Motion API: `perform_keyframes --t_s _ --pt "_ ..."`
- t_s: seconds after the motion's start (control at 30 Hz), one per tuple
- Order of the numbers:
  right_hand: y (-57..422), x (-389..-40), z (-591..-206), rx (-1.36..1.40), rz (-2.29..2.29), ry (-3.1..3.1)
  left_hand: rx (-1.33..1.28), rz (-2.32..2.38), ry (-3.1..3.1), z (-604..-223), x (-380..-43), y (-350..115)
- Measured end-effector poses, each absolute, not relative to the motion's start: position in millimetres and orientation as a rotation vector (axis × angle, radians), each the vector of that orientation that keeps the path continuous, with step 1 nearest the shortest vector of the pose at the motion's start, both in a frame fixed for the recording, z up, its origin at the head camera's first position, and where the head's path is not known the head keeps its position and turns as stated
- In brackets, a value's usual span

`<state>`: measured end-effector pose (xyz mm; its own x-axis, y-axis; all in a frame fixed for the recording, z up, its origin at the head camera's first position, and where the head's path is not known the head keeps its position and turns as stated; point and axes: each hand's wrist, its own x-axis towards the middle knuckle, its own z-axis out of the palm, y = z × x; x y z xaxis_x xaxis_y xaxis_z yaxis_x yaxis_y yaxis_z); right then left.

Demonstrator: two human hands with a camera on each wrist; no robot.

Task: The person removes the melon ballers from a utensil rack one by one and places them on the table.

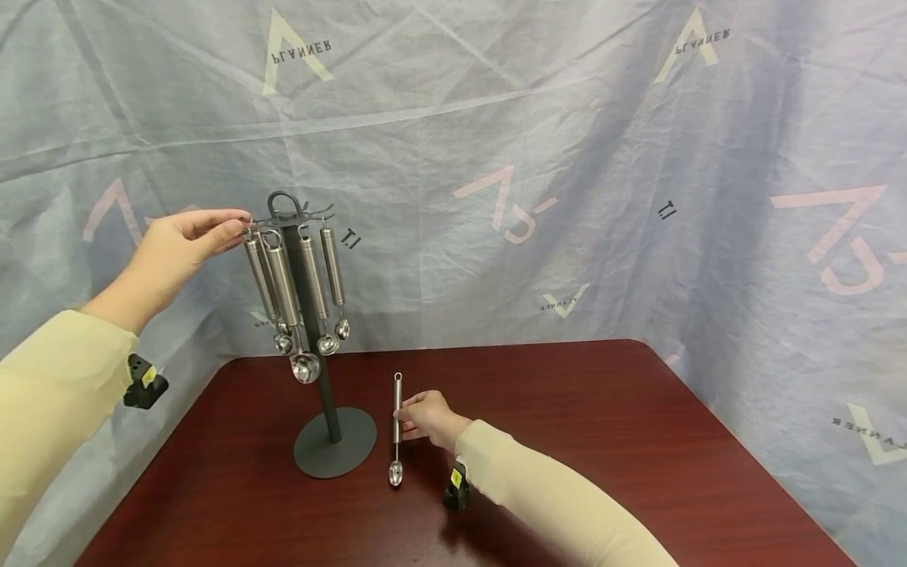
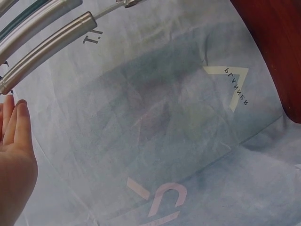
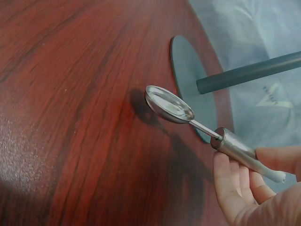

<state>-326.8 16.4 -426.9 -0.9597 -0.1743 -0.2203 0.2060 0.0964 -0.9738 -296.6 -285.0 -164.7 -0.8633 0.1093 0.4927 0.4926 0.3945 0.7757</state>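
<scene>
A dark grey utensil stand (image 1: 328,402) rises from a round base, with several steel measuring spoons (image 1: 283,283) hanging from its hooks. My left hand (image 1: 187,240) is at the stand's top left, thumb and fingertips pinching the end of a hook. In the left wrist view, the fingertips of the left hand (image 2: 16,141) are right at the upper end of a hanging steel handle (image 2: 49,49); the thumb is hidden. To the right of the base, my right hand (image 1: 431,417) grips a steel measuring spoon (image 3: 169,104) by its handle, its oval bowl tipped toward me.
Both stand and hands are over a dark red wooden table (image 1: 567,425). Behind it hangs a grey printed cloth (image 1: 425,260), which also closes off the sides. The stand's round base (image 3: 186,66) lies close beyond the spoon in the right wrist view.
</scene>
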Motion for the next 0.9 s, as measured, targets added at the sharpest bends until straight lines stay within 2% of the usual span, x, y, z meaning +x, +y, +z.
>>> perform_keyframes --t_s 0.9 --pt "10.0 -333.6 -454.9 0.111 -1.812 2.251 -0.461 -1.376 -2.298 -168.7 -293.9 -282.6"
